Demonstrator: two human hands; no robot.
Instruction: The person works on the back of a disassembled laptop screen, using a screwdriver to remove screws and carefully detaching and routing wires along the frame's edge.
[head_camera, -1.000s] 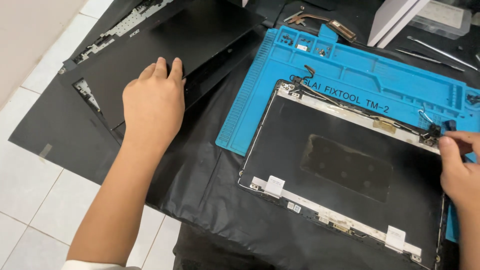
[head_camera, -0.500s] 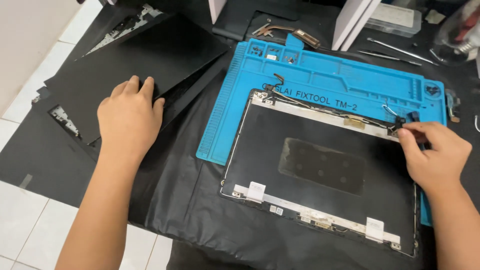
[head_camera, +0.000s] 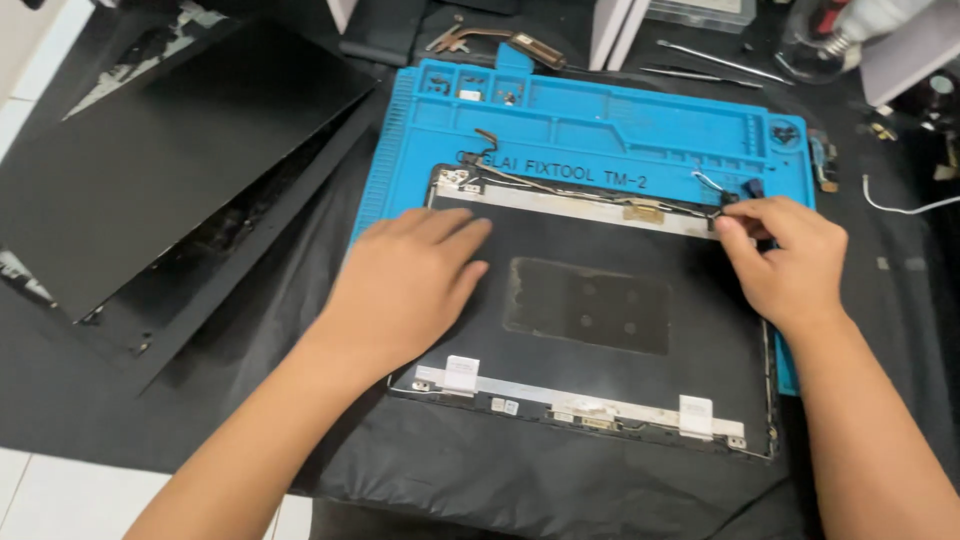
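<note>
A black laptop lid shell lies inside-up on a blue repair mat. Thin cables run along its far edge. My left hand rests flat on the lid's left part, fingers spread. At the lid's far right corner my right hand pinches the cable end, next to a small blue-tipped connector.
A black panel lies on a laptop frame at the left, on black sheeting. Metal tools, a copper heat pipe, white boxes and a clear jar sit at the back. A white wire is at the right.
My left hand left the black panel at the left and now lies on the lid shell. My right hand stays at the lid's far right corner. The camera view has moved left.
</note>
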